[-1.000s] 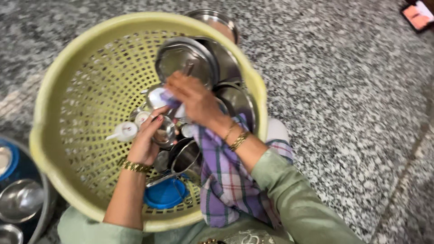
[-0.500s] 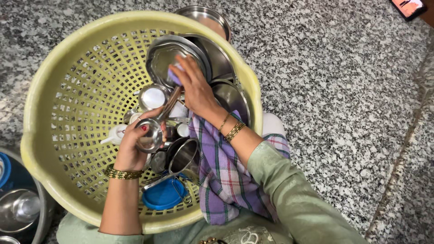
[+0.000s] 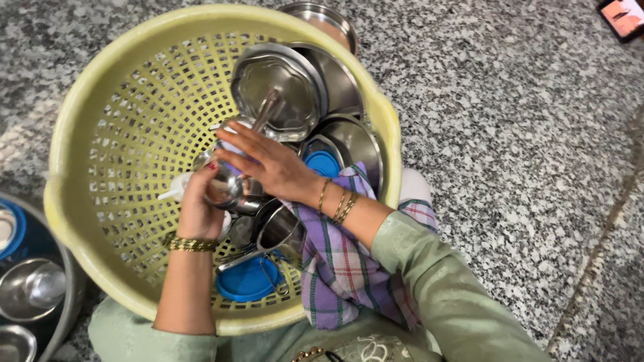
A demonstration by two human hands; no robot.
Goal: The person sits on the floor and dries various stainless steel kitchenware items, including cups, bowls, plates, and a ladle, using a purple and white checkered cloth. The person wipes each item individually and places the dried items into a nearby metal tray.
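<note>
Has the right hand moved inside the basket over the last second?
Yes. The right hand has slid left, away from the steel plates leaning on the yellow basket wall, toward the left hand.

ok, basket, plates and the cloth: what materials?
Basket: looks like moulded plastic, pale yellow-green, matte, with a regular punched grid of holes. Plates: metal, probably stainless steel; bright and mirror-like, showing reflections. Cloth: woven fabric, likely cotton, purple checked, soft folds and no sheen. The left hand holds a small shiny cup, seemingly steel too.
</note>
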